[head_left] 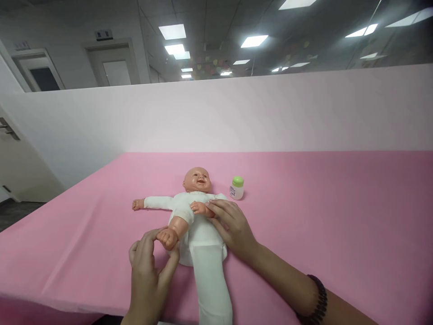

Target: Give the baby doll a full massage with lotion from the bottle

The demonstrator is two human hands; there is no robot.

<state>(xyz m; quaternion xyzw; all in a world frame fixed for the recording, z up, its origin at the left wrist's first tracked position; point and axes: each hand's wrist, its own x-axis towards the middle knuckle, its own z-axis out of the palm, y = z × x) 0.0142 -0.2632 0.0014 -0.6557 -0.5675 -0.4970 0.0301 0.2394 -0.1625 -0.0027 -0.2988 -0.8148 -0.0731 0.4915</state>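
Observation:
A baby doll (pixel 206 232) in white cloth lies on its back, its smiling head (pixel 197 179) at the far end. One bare leg is bent up, and my left hand (pixel 149 266) has thumb and fingers around that leg's foot (pixel 168 238). Across the doll's chest, my right hand (pixel 233 225) pinches the doll's arm (pixel 200 207) near its small hand. The doll's other arm (pixel 158 202) stretches out to the left. Its other leg (pixel 211 284), covered in white, points straight toward me.
A small clear jar (pixel 237 190) with a green lid stands right of the doll's head. Everything rests on a pink-covered table (pixel 321 216). A white partition (pixel 270 113) rises behind it, and a door (pixel 20 162) is at the left.

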